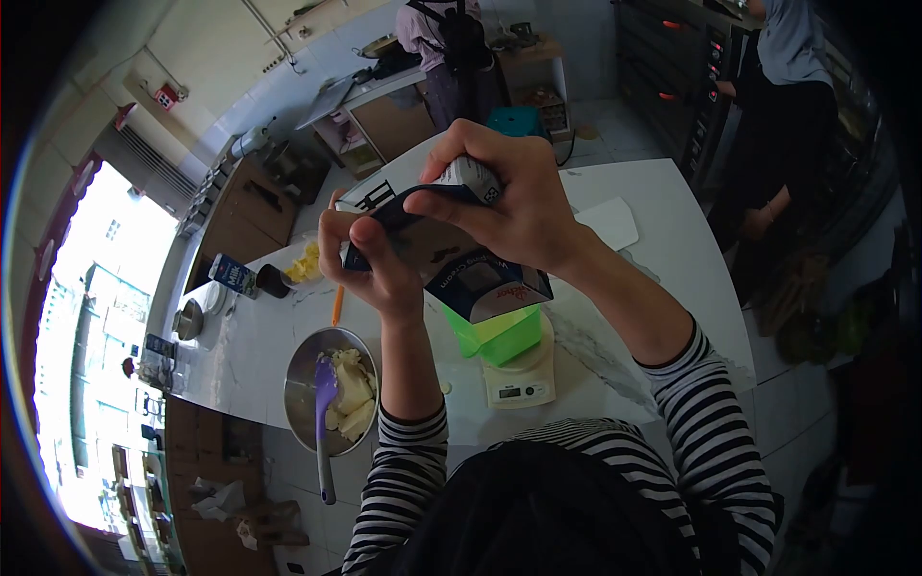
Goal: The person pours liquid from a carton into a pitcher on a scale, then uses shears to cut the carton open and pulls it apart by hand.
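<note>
Your left hand (384, 271) and right hand (526, 204) both have fingers closed on the far end of the carton (483, 278), raised over the desk (240, 365). Its long axis seems to slant toward you, near end overlapping the tub (511, 338) in view.

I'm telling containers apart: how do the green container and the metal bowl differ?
The green container is angular and green; the metal bowl is round and silvery. The container stands on the scale, while the bowl sits off it, to the left. The bowl holds pale lumps and a purple spatula; the container's inside is mostly hidden by the carton. Neither is being held.
</note>
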